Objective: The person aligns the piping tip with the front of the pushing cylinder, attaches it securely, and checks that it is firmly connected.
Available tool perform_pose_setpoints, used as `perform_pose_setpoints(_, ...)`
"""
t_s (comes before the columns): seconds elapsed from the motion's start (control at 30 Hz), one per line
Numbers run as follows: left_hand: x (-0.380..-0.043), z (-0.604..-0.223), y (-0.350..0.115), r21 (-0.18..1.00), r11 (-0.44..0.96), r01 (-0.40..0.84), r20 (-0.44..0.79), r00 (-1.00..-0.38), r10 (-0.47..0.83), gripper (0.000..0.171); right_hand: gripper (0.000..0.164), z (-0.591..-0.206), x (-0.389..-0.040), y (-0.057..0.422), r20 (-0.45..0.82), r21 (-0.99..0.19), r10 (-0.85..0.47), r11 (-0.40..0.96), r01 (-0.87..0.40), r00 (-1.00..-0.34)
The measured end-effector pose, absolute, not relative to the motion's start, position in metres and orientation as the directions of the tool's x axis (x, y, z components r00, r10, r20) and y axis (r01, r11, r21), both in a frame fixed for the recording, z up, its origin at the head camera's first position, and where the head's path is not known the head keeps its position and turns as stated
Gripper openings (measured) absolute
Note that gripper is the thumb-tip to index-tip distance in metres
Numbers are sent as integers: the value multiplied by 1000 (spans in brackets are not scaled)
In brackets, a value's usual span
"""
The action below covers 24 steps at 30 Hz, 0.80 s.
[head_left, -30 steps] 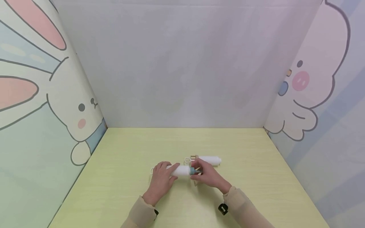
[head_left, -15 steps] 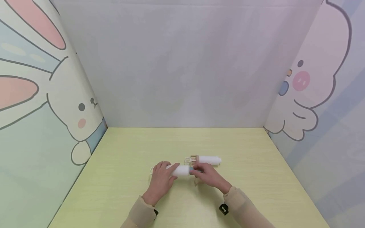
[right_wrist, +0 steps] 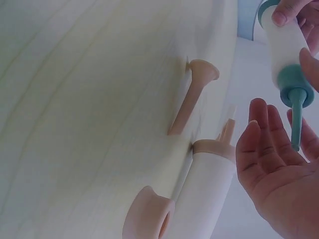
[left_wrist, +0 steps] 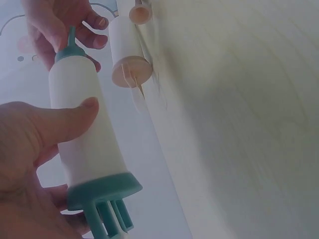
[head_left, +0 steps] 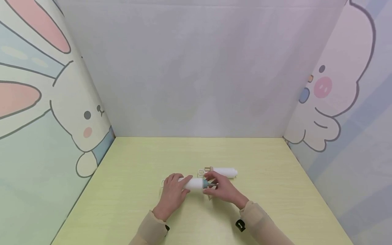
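My left hand (head_left: pixel 174 190) grips the white barrel (left_wrist: pixel 82 119) of an icing syringe lying level in the head view. A teal slotted plunger-end cap (left_wrist: pixel 107 191) is at one end of it. At the other end sits a teal collar (right_wrist: pixel 294 79) with a long thin teal nozzle (right_wrist: pixel 297 119). Around that nozzle end my right hand (head_left: pixel 225 186) is spread, fingers loosely bent and apart from the thumb. The nozzle points toward its palm; whether a fingertip touches the collar is hard to tell.
Just behind lies a second white icing syringe (head_left: pixel 225 172) with a pinkish-beige cap (right_wrist: pixel 214 148). On the table (head_left: pixel 147 153) near it are a loose beige nozzle (right_wrist: pixel 192 94) and a beige ring-shaped collar (right_wrist: pixel 148 216). Fabric walls (head_left: pixel 196 68) enclose the back and sides.
Half a second ago my right fingers were closed together on the teal collar; now they are spread apart around it. The left hand and the syringe have stayed put.
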State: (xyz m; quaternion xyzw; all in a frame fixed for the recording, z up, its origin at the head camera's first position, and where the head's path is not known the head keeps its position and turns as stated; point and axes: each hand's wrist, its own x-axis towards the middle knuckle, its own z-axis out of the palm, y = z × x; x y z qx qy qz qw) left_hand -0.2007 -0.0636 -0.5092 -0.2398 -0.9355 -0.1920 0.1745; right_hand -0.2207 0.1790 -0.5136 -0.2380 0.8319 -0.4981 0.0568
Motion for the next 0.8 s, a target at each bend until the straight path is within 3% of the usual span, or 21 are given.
perform_pose_setpoints(0.27,-201,-509,-64,271,799,537,456,-802,385,53,38,-511,-219,176,202,-867,-446,332,-371,-872)
perform_pose_setpoints(0.5,-202,-509,-64,267,793,548,476,-790,385,54,32,-485,-208,172,212,-877,-460,299,-375,-862)
perform_pose_setpoints(0.8,-199,-508,-65,269,790,550,484,-786,383,53,31,-511,-219,175,196,-839,-434,390,-380,-879)
